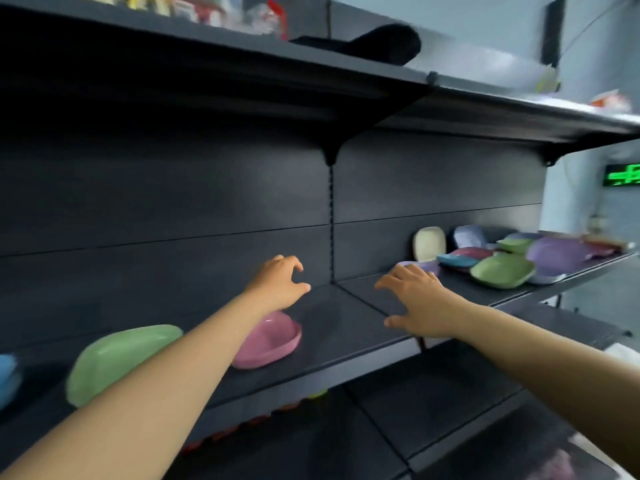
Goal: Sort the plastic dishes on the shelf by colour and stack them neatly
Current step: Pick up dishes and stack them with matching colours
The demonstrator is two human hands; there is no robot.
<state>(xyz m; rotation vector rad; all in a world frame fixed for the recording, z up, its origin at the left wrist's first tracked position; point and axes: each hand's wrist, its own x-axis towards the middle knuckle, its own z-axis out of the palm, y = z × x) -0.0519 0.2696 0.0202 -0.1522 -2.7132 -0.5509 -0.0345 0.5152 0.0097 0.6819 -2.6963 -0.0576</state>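
Note:
On the dark shelf point(346, 327) a pink dish point(273, 344) lies under my left forearm, with a green dish point(114, 358) to its left and a blue dish point(7, 375) at the frame's left edge. My left hand point(280, 284) hovers above the shelf, fingers apart, holding nothing. My right hand point(419, 299) is spread open over the shelf's middle. Just beyond its fingers lies a lilac dish point(427, 266). Farther right is a jumble of dishes: cream point(429, 242), green point(502, 270), purple point(557, 254), blue point(457, 260) and red point(472, 252).
A dark back panel point(207, 202) closes the shelf behind. An upper shelf point(346, 88) hangs overhead with packaged goods and a black roll point(384, 43). A lower shelf point(398, 427) sits beneath. A green lit sign point(623, 174) glows at the right.

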